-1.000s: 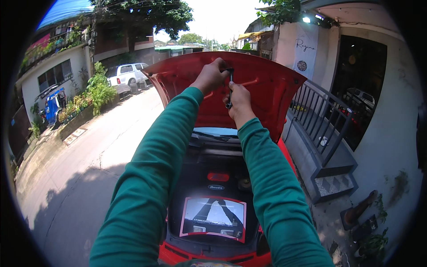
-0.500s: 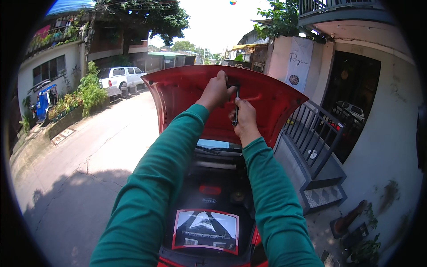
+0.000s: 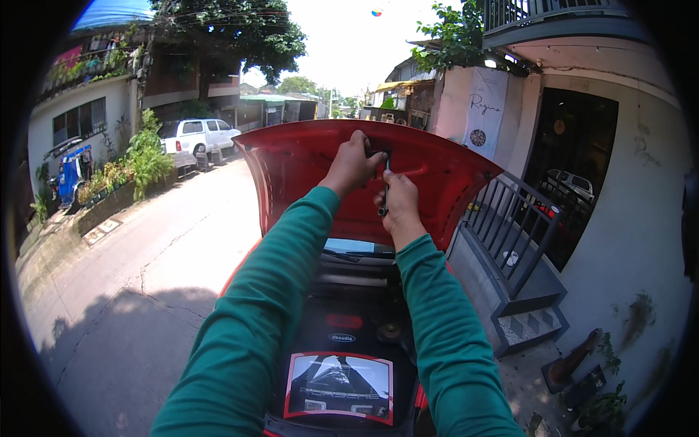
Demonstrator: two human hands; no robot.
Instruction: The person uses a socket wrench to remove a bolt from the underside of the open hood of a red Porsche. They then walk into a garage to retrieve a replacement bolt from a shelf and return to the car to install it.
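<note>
- While the red hood (image 3: 306,167) stood raised and tilted back over the engine bay (image 3: 342,328), both hands were up at its underside, near the top edge.
- The left hand (image 3: 354,164) was higher, its fingers curled over the hood's lip and pressed shut on it.
- The right hand (image 3: 399,204) sat just below and beside it, fingers closed round a thin dark rod (image 3: 384,186).
- That rod ran nearly upright, its top end meeting the hood just beside the left hand's knuckles, its lower end poking out under the right hand's fingers.
- Of the two, the right hand was the one on the rod; the left only touched sheet metal.
- The hood's inner face looked like smooth painted steel, glossy in the sun; the rod was slim, dull and metallic.
- Both sleeves (image 3: 262,313) were green knit cloth.
- A grey railing (image 3: 520,226) stood well off to the right.
</note>
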